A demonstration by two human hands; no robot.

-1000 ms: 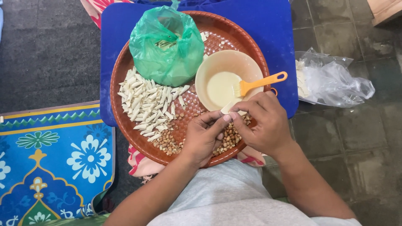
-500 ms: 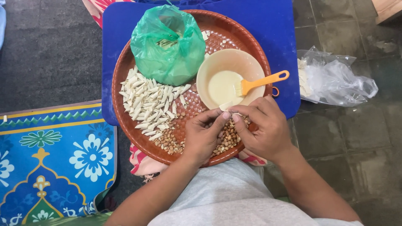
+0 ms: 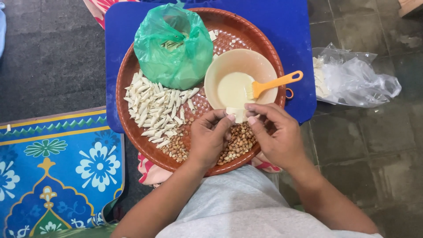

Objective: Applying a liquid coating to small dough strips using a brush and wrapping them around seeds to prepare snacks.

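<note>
While both hands meet over the near rim of the round brown tray, a small pale square wrapper is pinched between them. Left hand: fingers curled in, thumb and forefinger tips closed on the left edge of the wrapper. Right hand: fingertips closed on the right edge of the same piece, remaining fingers loosely bent. Wrapper sits just above a heap of brown peanuts at the near side of the tray and just in front of the cream bowl; whether it touches the bowl's rim cannot be told. Bowl holds a pale liquid, with an orange-handled brush resting in it, bristles in the liquid and handle pointing out over the right rim. Left part of tray: a pile of small white rolled pieces, lying close together, touching the peanuts at its near end. Far part of tray: a green plastic bag, bunched, contents unclear. Tray rests on a blue surface. On the dark tiled floor to the right, well apart from the tray, a clear plastic bag with pale contents. To the left, a blue patterned mat with flower motifs.
</note>
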